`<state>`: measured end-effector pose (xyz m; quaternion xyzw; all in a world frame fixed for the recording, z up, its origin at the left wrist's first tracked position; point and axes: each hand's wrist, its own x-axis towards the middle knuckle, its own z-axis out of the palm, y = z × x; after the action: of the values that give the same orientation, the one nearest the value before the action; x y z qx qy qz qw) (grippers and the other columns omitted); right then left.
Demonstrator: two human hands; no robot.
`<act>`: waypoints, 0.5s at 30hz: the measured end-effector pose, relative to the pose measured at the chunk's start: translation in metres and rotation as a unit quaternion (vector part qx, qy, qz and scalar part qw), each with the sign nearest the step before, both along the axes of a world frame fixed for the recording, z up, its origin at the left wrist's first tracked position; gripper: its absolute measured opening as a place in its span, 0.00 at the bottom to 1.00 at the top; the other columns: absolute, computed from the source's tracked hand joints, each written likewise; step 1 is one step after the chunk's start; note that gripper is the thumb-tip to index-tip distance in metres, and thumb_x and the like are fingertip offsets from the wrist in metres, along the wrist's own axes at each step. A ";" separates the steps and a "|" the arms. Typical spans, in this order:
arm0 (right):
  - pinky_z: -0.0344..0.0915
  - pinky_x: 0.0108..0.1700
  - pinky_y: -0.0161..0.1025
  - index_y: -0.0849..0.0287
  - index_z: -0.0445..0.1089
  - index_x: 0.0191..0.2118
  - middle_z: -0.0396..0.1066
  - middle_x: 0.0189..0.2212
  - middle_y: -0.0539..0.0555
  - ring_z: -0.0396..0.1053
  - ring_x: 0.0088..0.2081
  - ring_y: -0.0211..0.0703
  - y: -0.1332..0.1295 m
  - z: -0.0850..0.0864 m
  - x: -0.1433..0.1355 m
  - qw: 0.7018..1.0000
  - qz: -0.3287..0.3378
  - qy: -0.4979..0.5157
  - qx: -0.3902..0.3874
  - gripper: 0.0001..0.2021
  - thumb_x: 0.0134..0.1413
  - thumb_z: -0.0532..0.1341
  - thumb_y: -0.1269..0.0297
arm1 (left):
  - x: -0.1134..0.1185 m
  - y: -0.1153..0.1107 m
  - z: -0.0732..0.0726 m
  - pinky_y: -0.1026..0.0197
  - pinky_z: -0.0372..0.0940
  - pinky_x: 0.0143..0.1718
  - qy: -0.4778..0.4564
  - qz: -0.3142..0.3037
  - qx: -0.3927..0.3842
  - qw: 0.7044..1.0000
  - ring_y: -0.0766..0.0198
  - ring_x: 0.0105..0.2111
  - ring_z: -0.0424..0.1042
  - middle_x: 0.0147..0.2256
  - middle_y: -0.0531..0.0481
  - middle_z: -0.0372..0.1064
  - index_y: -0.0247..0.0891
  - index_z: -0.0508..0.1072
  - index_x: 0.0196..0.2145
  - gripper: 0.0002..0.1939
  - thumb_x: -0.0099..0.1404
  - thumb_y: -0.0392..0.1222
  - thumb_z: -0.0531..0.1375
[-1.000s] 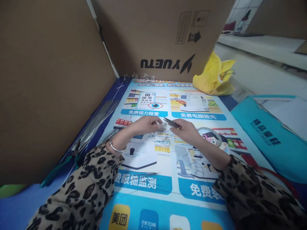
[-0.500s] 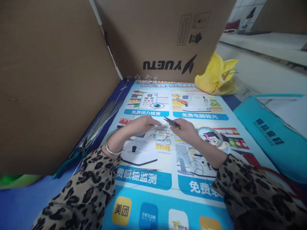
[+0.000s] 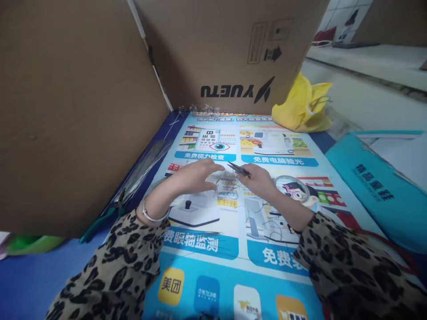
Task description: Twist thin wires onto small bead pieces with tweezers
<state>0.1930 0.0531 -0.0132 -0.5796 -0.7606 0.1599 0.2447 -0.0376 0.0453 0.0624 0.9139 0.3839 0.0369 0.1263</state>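
My right hand (image 3: 256, 178) is closed around dark needle-nose pliers (image 3: 239, 169), whose tips point up and to the left. Facing it, my left hand (image 3: 199, 176) has its thumb and forefinger spread apart with nothing visible between them. Between and just below the hands is a loose tangle of thin wire (image 3: 227, 186) over the printed poster sheet (image 3: 220, 262). Whether either hand touches the wire I cannot tell. More dark wire pieces (image 3: 276, 229) lie on the poster below my right hand.
A roll of clear tape (image 3: 292, 189) lies right of my right hand. Straight wires (image 3: 147, 164) and green-handled pliers (image 3: 103, 220) are at left. Cardboard walls (image 3: 230, 53) stand behind and left, with small wire pieces (image 3: 200, 109) at their foot. A yellow bag (image 3: 302, 109) and turquoise box (image 3: 376, 186) are at right.
My left thumb and fingers have spread apart from a closed pinch near the wire. My right hand stays in place with the needle-nose pliers. The view has shifted slightly.
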 end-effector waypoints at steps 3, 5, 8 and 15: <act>0.55 0.32 0.35 0.56 0.71 0.35 0.68 0.29 0.51 0.64 0.32 0.41 0.000 0.000 0.000 1.000 -0.004 0.009 0.001 0.10 0.49 0.56 0.60 | 0.005 -0.004 0.001 0.56 0.59 0.48 0.015 -0.015 0.018 1.000 0.56 0.48 0.63 0.46 0.45 0.64 0.42 0.63 0.54 0.23 0.60 0.43 0.57; 0.56 0.32 0.35 0.56 0.71 0.35 0.69 0.29 0.51 0.64 0.32 0.41 0.000 0.000 0.000 1.000 -0.006 0.017 0.002 0.11 0.49 0.56 0.60 | 0.010 -0.007 0.000 0.56 0.59 0.47 0.005 -0.006 0.039 0.999 0.56 0.47 0.63 0.45 0.45 0.64 0.40 0.64 0.52 0.21 0.61 0.45 0.57; 0.57 0.33 0.36 0.56 0.72 0.35 0.70 0.31 0.51 0.65 0.33 0.41 0.000 -0.001 0.000 1.000 -0.008 0.029 0.007 0.10 0.49 0.55 0.61 | 0.019 -0.011 -0.004 0.55 0.59 0.46 -0.014 0.008 0.075 0.997 0.55 0.46 0.63 0.44 0.45 0.64 0.39 0.66 0.48 0.21 0.59 0.48 0.59; 0.57 0.33 0.36 0.55 0.72 0.35 0.70 0.31 0.51 0.66 0.32 0.41 0.003 -0.005 0.002 0.999 -0.014 0.047 0.016 0.10 0.47 0.56 0.62 | 0.034 -0.012 -0.016 0.56 0.59 0.41 -0.018 -0.008 0.108 0.994 0.58 0.41 0.64 0.39 0.47 0.65 0.43 0.70 0.45 0.14 0.64 0.36 0.51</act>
<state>0.1948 0.0560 -0.0185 -0.5778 -0.7428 0.1710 0.2917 -0.0040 0.0333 0.0469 0.9244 0.3682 0.0933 0.0342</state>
